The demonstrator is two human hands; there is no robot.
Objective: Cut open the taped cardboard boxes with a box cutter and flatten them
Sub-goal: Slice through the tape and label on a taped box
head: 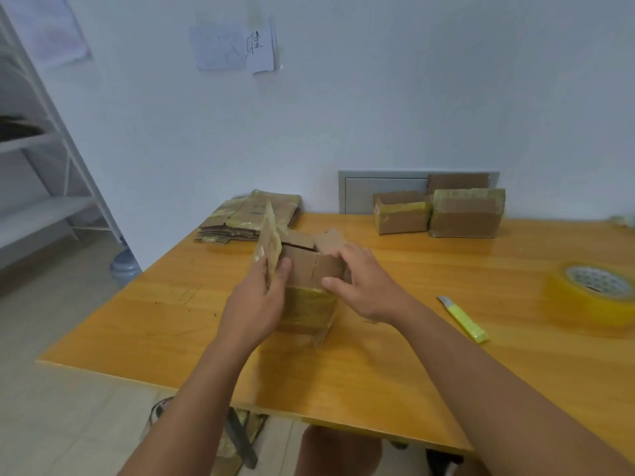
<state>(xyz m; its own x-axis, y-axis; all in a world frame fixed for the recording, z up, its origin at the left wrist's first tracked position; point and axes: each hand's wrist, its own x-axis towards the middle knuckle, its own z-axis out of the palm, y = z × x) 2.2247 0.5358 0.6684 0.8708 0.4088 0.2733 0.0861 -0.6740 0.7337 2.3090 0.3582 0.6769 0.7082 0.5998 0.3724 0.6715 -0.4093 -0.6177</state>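
Orange tabletop (pixel 395 365) carries the box (pixel 305 290) at its middle, top flaps open. My left hand (pixel 256 304) pinches the raised left flap; my right hand (pixel 360 286) curls its fingers (pixel 338 255) over the near flap. Box cutter (pixel 464 319) lies just right.

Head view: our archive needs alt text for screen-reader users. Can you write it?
A person's left hand grips a raised flap of an opened cardboard box on a wooden table while the right hand holds its top edge. A yellow box cutter lies to the right.
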